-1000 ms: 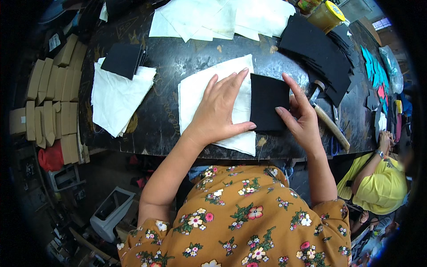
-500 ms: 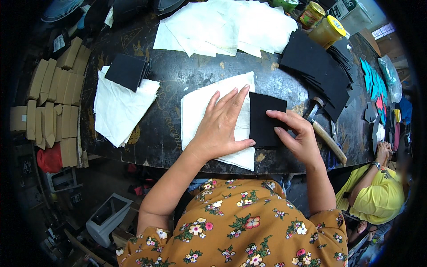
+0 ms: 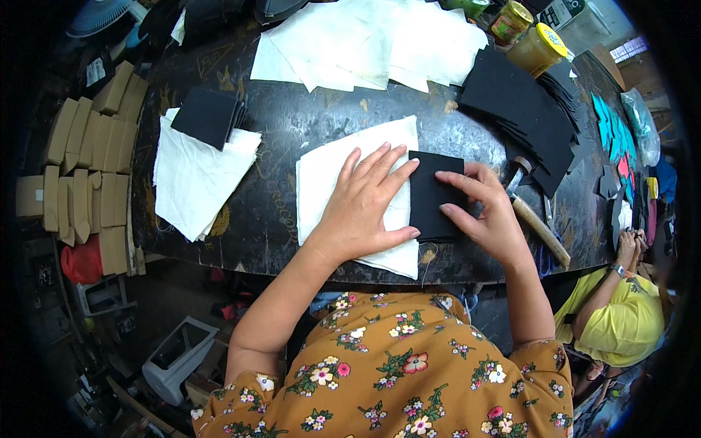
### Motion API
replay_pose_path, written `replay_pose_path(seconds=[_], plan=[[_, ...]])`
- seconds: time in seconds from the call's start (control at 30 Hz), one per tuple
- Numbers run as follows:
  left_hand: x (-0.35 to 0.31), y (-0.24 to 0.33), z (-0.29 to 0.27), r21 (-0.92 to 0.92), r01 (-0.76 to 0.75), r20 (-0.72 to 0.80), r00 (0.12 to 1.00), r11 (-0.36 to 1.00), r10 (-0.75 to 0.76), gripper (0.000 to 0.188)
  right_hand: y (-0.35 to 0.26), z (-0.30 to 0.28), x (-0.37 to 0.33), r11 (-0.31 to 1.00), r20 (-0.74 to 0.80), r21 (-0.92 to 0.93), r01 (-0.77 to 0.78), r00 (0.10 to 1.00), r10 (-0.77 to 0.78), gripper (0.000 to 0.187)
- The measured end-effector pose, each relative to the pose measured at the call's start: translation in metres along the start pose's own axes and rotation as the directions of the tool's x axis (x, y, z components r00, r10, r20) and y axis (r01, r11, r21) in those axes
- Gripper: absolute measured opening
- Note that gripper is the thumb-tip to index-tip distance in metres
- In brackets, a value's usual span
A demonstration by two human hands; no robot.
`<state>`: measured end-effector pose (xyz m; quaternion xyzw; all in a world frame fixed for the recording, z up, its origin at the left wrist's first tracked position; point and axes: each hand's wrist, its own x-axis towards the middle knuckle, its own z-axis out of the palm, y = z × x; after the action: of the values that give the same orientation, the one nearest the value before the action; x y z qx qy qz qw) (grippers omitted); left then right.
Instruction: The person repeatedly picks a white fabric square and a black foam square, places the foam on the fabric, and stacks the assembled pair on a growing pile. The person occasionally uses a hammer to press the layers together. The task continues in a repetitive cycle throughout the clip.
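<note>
My left hand (image 3: 369, 201) lies flat with spread fingers on a stack of white cloth pieces (image 3: 318, 171) near the table's front edge. Along the right edge of that cloth lies a black rectangular piece (image 3: 431, 212), like stiff fabric or foam. My right hand (image 3: 485, 204) reaches over the right side of the black piece. Its index finger and thumb are apart and rest on the top face, while the other fingers are bent and partly hidden. My left fingertips and thumb tip come right up to the seam between cloth and black piece.
A hammer (image 3: 540, 230) lies right of my right hand, with scissors (image 3: 548, 212) beside it. Fanned black sheets (image 3: 511, 109) and a yellow-lidded jar (image 3: 537, 51) stand beyond. White sheets (image 3: 328, 44) spread at the back; more cloth (image 3: 201, 182) lies left. Someone in yellow (image 3: 621, 314) sits at right.
My right hand has slid slightly left over the black piece, and the piece's right edge has shifted a little left. My left fingers have come closer together; the palm has stayed in place.
</note>
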<state>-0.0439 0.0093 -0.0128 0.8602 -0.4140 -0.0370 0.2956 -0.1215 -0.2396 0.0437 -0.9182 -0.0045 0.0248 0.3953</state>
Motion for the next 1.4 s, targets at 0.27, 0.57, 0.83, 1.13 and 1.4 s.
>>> replay_pose_path(seconds=[0.27, 0.57, 0.83, 1.13, 1.4], plan=[[0.003, 0.004, -0.009, -0.085, 0.039, 0.016, 0.999, 0.996, -0.038, 0.110, -0.007, 0.031, 0.026, 0.865, 0.102, -0.288, 0.411, 0.911, -0.399, 0.048], [0.086, -0.070, -0.082, -0.203, 0.101, -0.309, 0.937, 0.974, -0.161, 0.041, -0.001, 0.037, 0.022, 0.806, 0.230, -0.463, 0.370, 0.928, -0.294, 0.075], [0.116, -0.126, -0.079, 0.366, 0.215, -0.290, 0.951, 0.906, -0.108, 0.012, -0.006, -0.001, 0.050, 0.899, 0.064, -0.179, 0.400, 0.916, -0.395, 0.075], [0.117, -0.102, -0.112, 0.352, 0.091, -0.480, 0.872, 0.932, 0.096, 0.017, -0.020, 0.004, 0.090, 0.918, 0.086, 0.366, 0.150, 0.977, -0.193, 0.058], [0.054, 0.034, -0.101, -0.149, -0.258, 0.010, 0.965, 0.955, 0.263, 0.034, -0.019, 0.015, 0.082, 0.251, 0.339, 0.907, -0.339, 0.940, 0.044, 0.061]])
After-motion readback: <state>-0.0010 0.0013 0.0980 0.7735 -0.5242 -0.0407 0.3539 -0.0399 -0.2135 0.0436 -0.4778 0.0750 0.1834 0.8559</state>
